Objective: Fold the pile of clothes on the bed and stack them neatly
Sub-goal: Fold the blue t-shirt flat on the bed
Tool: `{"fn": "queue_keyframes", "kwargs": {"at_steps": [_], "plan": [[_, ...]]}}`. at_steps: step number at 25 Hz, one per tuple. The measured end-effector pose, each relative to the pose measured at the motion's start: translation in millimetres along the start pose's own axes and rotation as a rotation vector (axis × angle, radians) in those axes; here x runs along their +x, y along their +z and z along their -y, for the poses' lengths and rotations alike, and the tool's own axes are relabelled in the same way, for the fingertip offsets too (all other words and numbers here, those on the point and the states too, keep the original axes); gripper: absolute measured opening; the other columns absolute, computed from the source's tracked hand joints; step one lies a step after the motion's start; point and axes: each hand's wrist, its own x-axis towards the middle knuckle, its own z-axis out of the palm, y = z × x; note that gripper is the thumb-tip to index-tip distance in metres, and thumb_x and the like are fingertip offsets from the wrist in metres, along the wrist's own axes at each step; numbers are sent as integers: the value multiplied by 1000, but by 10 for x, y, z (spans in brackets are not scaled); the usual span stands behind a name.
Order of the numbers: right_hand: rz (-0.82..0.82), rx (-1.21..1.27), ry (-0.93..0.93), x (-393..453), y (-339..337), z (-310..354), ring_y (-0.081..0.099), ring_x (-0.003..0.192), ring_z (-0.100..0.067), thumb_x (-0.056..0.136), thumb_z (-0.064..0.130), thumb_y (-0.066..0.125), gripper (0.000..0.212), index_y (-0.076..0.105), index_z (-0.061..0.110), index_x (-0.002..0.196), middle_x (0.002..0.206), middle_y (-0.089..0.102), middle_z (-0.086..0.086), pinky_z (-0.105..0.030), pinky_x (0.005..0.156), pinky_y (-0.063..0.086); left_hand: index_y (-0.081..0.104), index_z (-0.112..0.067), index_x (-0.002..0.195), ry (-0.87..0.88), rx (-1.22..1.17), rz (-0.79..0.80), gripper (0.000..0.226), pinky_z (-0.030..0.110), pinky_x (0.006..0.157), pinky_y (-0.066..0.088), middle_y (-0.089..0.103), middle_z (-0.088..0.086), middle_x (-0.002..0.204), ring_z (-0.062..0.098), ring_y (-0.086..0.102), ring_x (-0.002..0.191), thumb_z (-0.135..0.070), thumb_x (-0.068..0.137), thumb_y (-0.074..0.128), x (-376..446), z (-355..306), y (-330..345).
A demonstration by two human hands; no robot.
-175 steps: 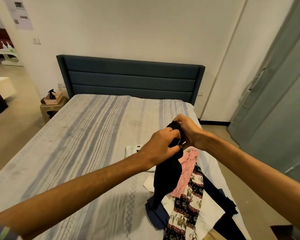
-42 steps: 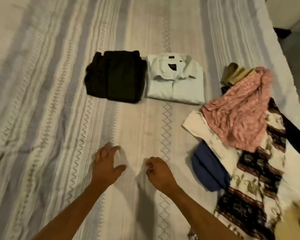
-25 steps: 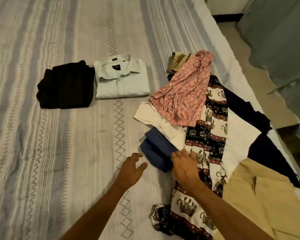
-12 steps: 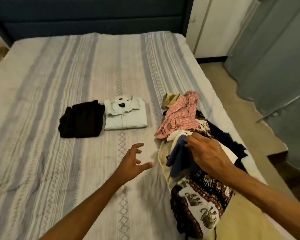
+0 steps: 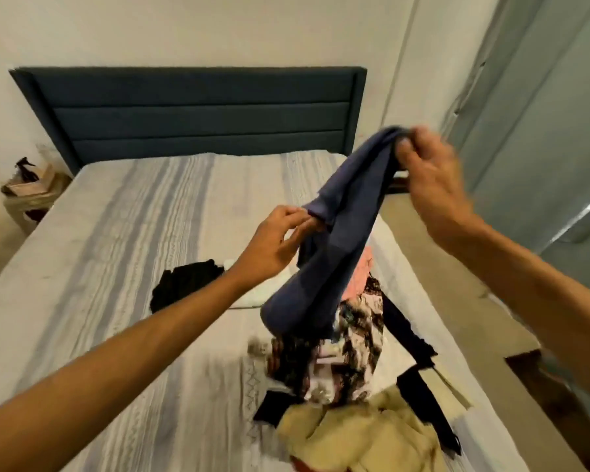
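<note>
1. Both hands are raised over the bed: the right hand, blurred, pinches the top end of a navy blue garment between thumb and curled fingers, holding it high near the headboard.
2. Lower and to the left, the left hand pinches a loose edge of the same garment with its fingertips, the remaining fingers loosely bent.
3. Between the two grips the blue cloth hangs in a long slack drape, bunched and unfolded, its lower end dangling just above the unsorted pile.
4. That pile lies along the right side of the striped bedcover: a pink garment at the far end, a black-and-white patterned cloth in the middle, dark navy fabric trailing toward the bed's edge, and tan trousers nearest the camera.
5. Left of the pile, a folded black garment rests on the bedcover; a folded white shirt just beside it is largely hidden by the left forearm and the hanging cloth.
6. A small bedside stand carrying a box sits at the far left by the headboard, and grey-green wardrobe doors fill the right side of the room.
</note>
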Motion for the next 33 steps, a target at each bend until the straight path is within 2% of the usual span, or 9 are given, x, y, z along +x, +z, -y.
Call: {"fn": "queue_keyframes", "kwargs": {"at_steps": [3,7,9,15,18,20,24,29,33], "plan": [[-150,252,150,463,-420,987,70,74,-9,110,23,41,26,63,23,97,87,71,7,-26,63,56,65,-34,106,67,-109,-101,6,31,88,49,67,-9,107,2,61,101,-37,105,61,318,-841,-675],[13,284,174,498,-525,1547,68,71,-8,107,23,47,30,73,21,92,78,72,8,-27,69,54,30,-31,149,75,-84,16,93,22,103,49,52,-11,146,5,59,126,-55,80,85,341,-1721,-1184],[175,210,133,414,-378,1655,70,93,-16,107,24,49,30,78,21,101,98,77,-2,-35,89,55,12,-28,159,16,-106,-62,103,26,112,42,43,-7,157,10,49,137,-61,85,76,294,-1998,-1279],[435,-127,66,254,-49,1909,70,103,-17,102,60,50,47,76,22,112,110,77,3,-41,103,52,68,-17,120,-304,-485,-249,30,34,83,60,75,0,113,19,71,104,-41,104,60,161,-2242,-1971],[609,-416,78,104,229,1926,67,105,-18,94,75,48,71,59,16,132,123,69,-9,-46,98,53,67,-7,104,-456,-548,-255,22,24,59,56,70,4,88,17,68,74,-28,105,61,85,-2214,-2258],[635,-208,48,-86,506,1941,64,116,-17,85,75,60,80,41,27,145,129,63,4,-45,99,52,58,-5,92,-530,-527,-296,9,23,47,42,53,6,73,15,52,63,-5,101,58,50,-2197,-2302],[647,-56,-279,-607,1035,1816,46,133,4,76,59,85,110,13,37,156,150,40,15,-17,107,45,50,1,77,-564,-584,-530,27,24,40,48,53,10,65,19,57,51,16,94,36,-58,-2300,-2327],[180,294,-236,-323,1257,1705,68,93,-8,101,16,62,13,70,12,111,101,75,-4,-47,88,60,53,14,101,-539,-779,-485,19,36,60,65,72,27,84,31,75,68,8,105,36,-339,-2533,-2558],[326,451,-174,-69,1204,1959,64,80,-7,103,15,55,21,71,22,92,82,73,10,-25,71,53,61,-5,117,-415,-603,-454,18,33,80,64,73,15,118,26,75,101,-18,107,56,-659,-2497,-2752]]}}
